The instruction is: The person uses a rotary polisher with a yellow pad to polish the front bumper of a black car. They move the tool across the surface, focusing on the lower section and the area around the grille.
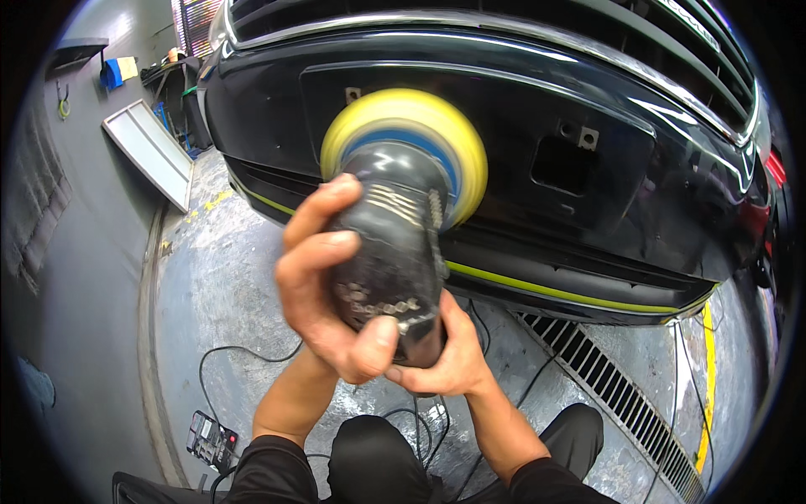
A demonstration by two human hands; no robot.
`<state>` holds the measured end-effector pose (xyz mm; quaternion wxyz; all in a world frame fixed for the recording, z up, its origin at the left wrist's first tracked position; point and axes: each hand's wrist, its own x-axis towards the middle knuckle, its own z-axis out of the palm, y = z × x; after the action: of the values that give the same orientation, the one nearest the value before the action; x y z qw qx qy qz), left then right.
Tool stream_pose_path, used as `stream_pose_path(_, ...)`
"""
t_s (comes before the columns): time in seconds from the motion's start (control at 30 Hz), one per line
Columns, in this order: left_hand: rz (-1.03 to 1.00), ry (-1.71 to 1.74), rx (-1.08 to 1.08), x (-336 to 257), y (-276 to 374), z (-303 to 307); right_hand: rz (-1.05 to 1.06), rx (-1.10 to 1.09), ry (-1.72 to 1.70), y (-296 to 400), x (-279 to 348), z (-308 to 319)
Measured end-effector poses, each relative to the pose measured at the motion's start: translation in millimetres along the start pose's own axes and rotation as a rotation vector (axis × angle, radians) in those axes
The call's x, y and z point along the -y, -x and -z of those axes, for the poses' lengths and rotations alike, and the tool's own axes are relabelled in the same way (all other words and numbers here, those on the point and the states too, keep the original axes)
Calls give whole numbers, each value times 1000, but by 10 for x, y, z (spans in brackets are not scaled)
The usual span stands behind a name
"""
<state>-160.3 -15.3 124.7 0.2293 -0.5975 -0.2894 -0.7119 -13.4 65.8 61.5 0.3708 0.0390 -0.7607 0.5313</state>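
Note:
Both hands hold a black electric car polisher [390,252] in front of a dark car bumper [264,113]. My left hand [321,283] wraps around the side of its body, fingers spread along the housing. Lower down, my right hand [450,359] grips the rear end of the tool. A round yellow foam pad [409,104] with a blue backing ring [403,136] faces the bumper's licence plate recess; its edge is blurred. Contact between pad and paint is hidden behind the tool. Two metal clips show on the bumper, the right-hand one [588,138] beside a square opening [563,164].
Black cables [252,353] trail over the worn grey floor [233,290]. A metal drain grate [604,390] runs below the bumper at right. A power strip [212,440] lies at lower left. Against the left wall leans a white framed panel [150,154]. The car's grille [504,12] is above.

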Motion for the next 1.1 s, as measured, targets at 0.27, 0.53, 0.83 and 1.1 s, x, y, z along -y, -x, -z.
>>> stream_pose_path(0.27,-40,159,146,-94,26,-325,-163,-215,-178,560,-28,30)
stream_pose_path(0.53,-52,214,144,37,145,-223,-240,-289,-246,517,-7,-125)
stream_pose_path(0.83,85,155,-21,271,408,269,-233,-68,22,176,-16,-324)
stream_pose_path(1.1,230,318,-14,19,182,54,-211,-163,-54,255,298,-297)
